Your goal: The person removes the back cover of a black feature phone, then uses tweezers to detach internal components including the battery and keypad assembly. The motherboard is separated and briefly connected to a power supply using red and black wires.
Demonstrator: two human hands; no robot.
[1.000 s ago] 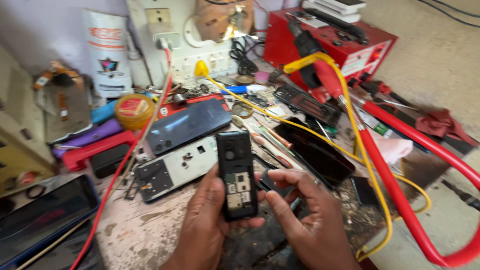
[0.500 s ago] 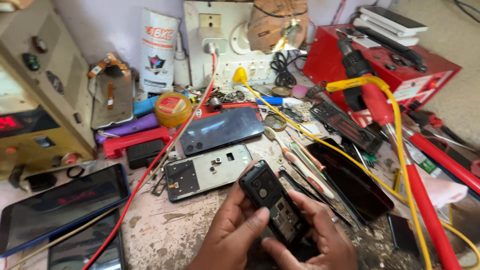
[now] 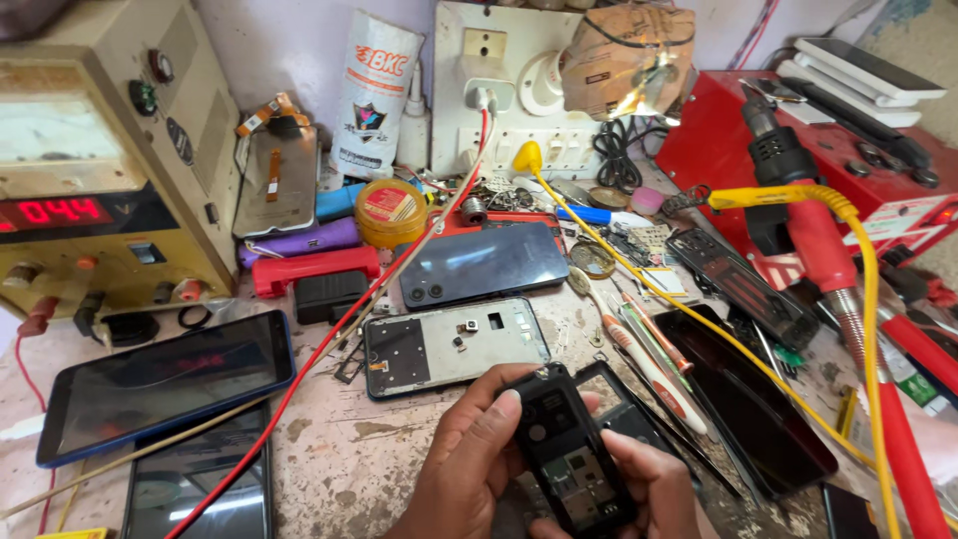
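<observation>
Gripping small black phone with back cover off, both hands work at bench near edge. Left hand wraps phone's left side, thumb pressed on upper back. Right hand clasps lower right side, fingers curled around it. Silver phone frame lies just beyond phone, dark blue back panel farther in. Red wire crosses bench left of hands.

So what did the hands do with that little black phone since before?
Both hands, left and right, brought the small black phone down from upright to slanted, low over the bench. They never let go. The opened phone frame and red wire lie unmoved.
</observation>
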